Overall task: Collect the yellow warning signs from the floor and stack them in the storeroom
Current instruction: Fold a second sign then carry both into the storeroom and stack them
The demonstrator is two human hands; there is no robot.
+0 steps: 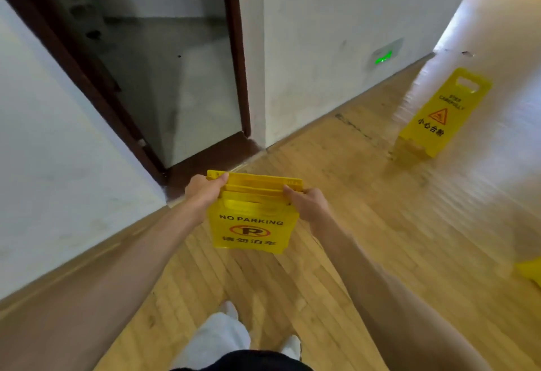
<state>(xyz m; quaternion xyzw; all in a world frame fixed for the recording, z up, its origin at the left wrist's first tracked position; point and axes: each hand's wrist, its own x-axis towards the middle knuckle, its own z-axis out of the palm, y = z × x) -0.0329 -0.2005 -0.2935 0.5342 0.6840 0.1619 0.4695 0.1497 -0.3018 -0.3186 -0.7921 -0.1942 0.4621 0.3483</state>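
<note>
Yellow "no parking" sign (252, 225) is folded and off the floor, right in front of the storeroom doorway (172, 78). My left hand (202, 192) and right hand (308, 205) both have fingers clamped on its top edge. Another sign (439, 113) stands down the hall. Risk: clipping the door frame (238, 57) going in.
</note>
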